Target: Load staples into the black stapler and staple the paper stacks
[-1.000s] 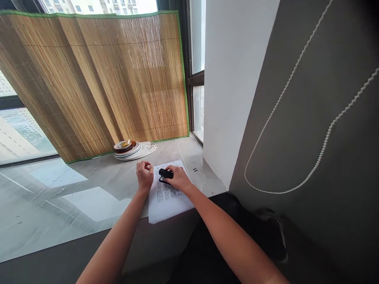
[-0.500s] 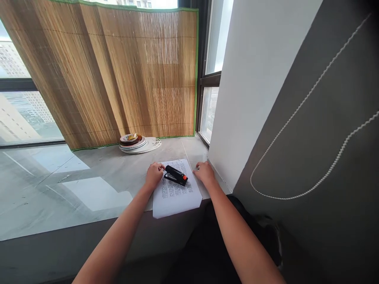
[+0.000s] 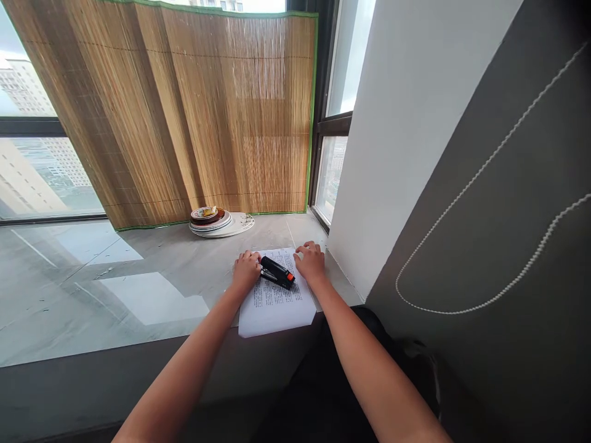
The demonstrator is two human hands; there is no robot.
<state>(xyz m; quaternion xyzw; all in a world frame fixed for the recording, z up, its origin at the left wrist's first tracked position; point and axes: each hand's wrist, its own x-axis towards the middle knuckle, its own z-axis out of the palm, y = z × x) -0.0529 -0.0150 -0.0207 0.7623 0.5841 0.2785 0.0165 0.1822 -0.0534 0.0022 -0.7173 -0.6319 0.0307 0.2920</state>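
Observation:
Printed paper (image 3: 277, 315) lies on the grey sill, its near edge sticking out past the sill's front. On top of it rests a black stapler (image 3: 277, 273) with a red-orange patch at its right end, lying at a slant. My left hand (image 3: 246, 269) is at the paper's upper left edge, right beside the stapler's left end; its fingers are bent but apart. Across the sheet, my right hand (image 3: 310, 262) has loosely curved, spread fingers over the paper's upper right edge. Neither hand grips the stapler. Whether the fingertips press on the paper I cannot tell.
Behind the paper, a stack of plates (image 3: 211, 223) stands on the tiled sill (image 3: 152, 255). A bamboo blind (image 3: 207, 117) hangs before the window. To the right are a white wall (image 3: 406, 104) and a looped bead chain (image 3: 455, 312).
My right hand has moved left, from beside the paper to over its upper right edge. My left hand has shifted slightly right, closer to the stapler. The view has tilted a little.

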